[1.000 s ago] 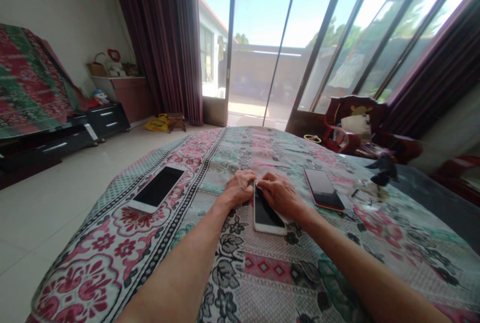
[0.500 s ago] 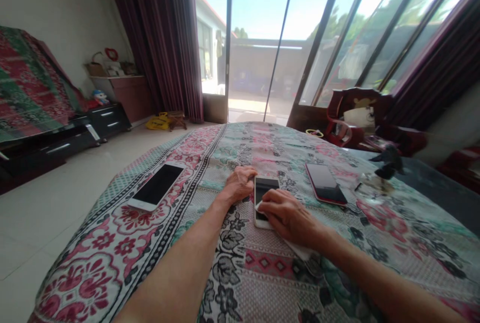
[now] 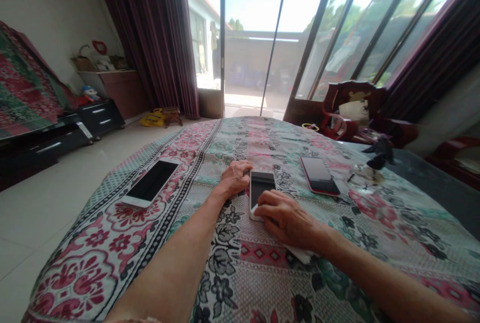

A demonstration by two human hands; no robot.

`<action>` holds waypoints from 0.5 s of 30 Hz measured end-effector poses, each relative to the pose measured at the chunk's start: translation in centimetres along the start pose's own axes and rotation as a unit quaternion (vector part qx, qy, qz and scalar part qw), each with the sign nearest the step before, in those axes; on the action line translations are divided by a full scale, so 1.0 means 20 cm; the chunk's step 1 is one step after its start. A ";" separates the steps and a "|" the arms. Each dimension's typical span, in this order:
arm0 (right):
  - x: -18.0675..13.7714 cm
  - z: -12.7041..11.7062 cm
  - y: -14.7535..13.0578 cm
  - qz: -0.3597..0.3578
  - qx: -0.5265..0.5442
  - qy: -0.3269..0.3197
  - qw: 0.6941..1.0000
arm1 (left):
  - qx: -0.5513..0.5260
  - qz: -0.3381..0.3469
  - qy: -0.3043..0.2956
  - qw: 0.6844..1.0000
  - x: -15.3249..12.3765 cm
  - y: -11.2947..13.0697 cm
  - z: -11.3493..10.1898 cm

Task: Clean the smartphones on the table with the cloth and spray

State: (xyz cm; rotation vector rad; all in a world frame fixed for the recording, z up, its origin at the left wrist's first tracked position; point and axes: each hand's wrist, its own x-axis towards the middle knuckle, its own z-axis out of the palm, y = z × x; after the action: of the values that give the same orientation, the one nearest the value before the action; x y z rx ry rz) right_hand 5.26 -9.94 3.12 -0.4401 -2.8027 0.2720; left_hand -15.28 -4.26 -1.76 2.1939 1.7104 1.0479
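Observation:
A white smartphone [image 3: 262,183] with a dark screen lies on the patterned cloth in front of me. My left hand [image 3: 237,177] is closed at its upper left edge, fingers curled against the side. Over the lower part of the screen, my right hand [image 3: 285,215] has its fingers bunched on a thin white tissue or wipe [image 3: 302,254]. One bit of it peeks out at the fingertips, and the rest trails out below the palm. The screen's lower end is covered by this hand.
Left of my arms lies a larger white phone [image 3: 153,183]; to the right, a phone with a red edge [image 3: 320,176]. A clear glass dish with a dark bird-like figure [image 3: 380,155] stands farther right. The floral tablecloth [image 3: 262,283] covers the table.
My right hand has slid slightly down the phone's screen toward its lower end. The left hand stays at the phone's edge. The whole view has shifted a little.

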 end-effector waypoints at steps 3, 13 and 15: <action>0.00 0.00 0.01 -0.008 -0.007 -0.002 1.000 | 0.003 -0.004 -0.006 1.000 0.00 0.01 -0.01; 0.00 -0.03 0.02 -0.026 0.008 -0.024 0.999 | -0.002 0.002 -0.002 1.000 0.01 0.00 0.00; 0.01 -0.03 0.01 -0.029 0.002 -0.021 0.999 | -0.001 0.005 0.003 1.000 0.01 0.00 0.00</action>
State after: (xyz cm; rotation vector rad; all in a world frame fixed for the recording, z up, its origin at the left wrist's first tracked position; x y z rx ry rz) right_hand 5.33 -9.58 3.61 -0.3565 -2.8505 0.2763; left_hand -15.28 -4.13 -1.76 2.2023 1.7020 1.0589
